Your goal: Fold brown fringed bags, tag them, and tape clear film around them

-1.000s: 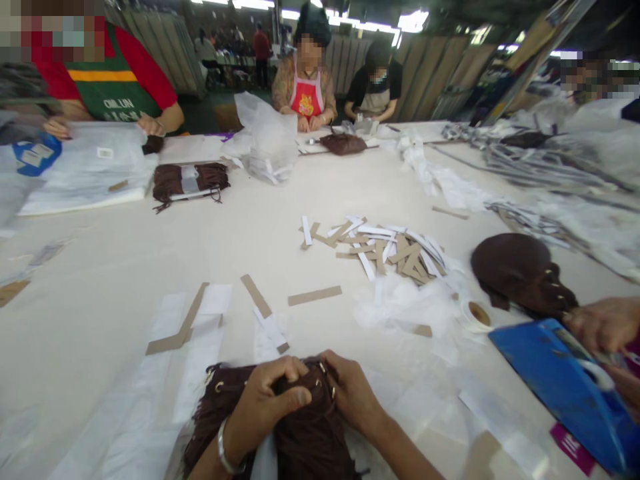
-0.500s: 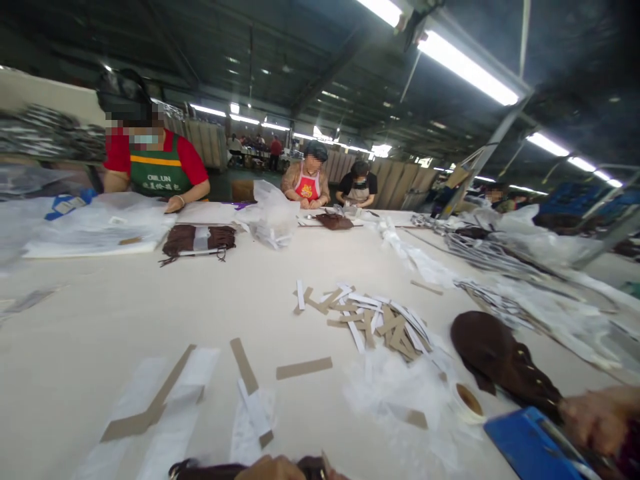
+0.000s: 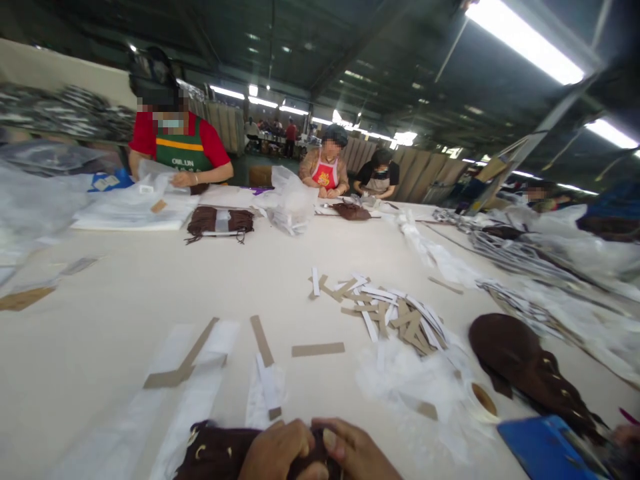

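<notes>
Brn bag (image 3: 217,455) in L hand (image 3: 280,451) & R hand (image 3: 357,453), part out left

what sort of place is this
Probably a factory workshop, perhaps for bags: several people in aprons sit along a shared table, with brown fringed goods and a pile of card strips.

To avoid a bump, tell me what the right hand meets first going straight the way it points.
The right hand would first press into the brown eyeleted bag it touches, then probably meet the left hand; depth there is unclear.
</notes>
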Tool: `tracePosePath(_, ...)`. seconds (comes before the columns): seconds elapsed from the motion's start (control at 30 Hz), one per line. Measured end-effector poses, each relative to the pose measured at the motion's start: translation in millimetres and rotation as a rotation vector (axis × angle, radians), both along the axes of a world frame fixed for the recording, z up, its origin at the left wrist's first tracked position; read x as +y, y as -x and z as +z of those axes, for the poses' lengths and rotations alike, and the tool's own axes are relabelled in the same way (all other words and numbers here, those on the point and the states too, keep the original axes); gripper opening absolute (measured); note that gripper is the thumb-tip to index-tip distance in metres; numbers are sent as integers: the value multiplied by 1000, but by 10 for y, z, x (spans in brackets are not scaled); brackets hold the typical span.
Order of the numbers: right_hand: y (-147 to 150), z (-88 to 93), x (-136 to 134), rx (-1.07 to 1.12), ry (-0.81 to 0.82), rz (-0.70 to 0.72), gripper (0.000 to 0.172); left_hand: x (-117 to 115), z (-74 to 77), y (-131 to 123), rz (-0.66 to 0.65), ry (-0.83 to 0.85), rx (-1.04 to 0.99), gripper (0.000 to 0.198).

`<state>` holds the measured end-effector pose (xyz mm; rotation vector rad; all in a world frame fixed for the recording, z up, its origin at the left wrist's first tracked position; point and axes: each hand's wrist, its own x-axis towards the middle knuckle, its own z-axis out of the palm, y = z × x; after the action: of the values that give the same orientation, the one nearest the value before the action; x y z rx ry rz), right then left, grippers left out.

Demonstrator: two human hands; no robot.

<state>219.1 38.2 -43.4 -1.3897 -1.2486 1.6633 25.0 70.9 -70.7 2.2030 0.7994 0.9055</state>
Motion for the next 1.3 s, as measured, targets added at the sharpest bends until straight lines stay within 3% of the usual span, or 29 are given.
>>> tracePosePath(0.1, 40, 73, -51, 164, 87, -66, 55, -104, 220, -52, 86, 41, 68, 23)
tracePosePath(0.2, 121, 44, -31, 285, 198, -108, 51, -138, 311, -106, 134, 47, 148, 21)
tracePosePath(0.33, 183, -59, -4, 252, 234, -73, 54, -198, 352, -32, 250, 72, 231, 21)
tracePosePath(0.47, 75, -63, 96, 90, 200, 49, 53, -410, 418, 262, 334, -18, 269, 37)
tracePosePath(0.6, 51, 22, 461, -409, -128, 162, 42, -636, 344, 540, 409, -108, 438, 47)
tracePosePath(0.67, 200, 51, 709, -639, -322, 175, 35, -672, 299, 592, 409, -133, 516, 53)
tracePosePath(0.77, 589, 49, 1007, -828, -455, 291, 27, -618, 290, 601, 379, -118, 584, 60)
tracePosePath(0.9, 1065, -6, 1125, -1032, -444, 334, 39, -507, 273, 606, 358, -86, 586, 64)
tracePosePath(1.0, 1223, -36, 1125, -1120, -394, 328, 44, -481, 152, 607, 375, -100, 589, 60)
tracePosePath(1.13, 1223, -59, 1179, -1075, -334, 420, 22, -479, -33, 601, 397, -175, 605, 57)
tracePosePath(1.3, 1120, -92, 1177, -1061, -396, 396, 18, -457, -80, 611, 425, -289, 594, 55)
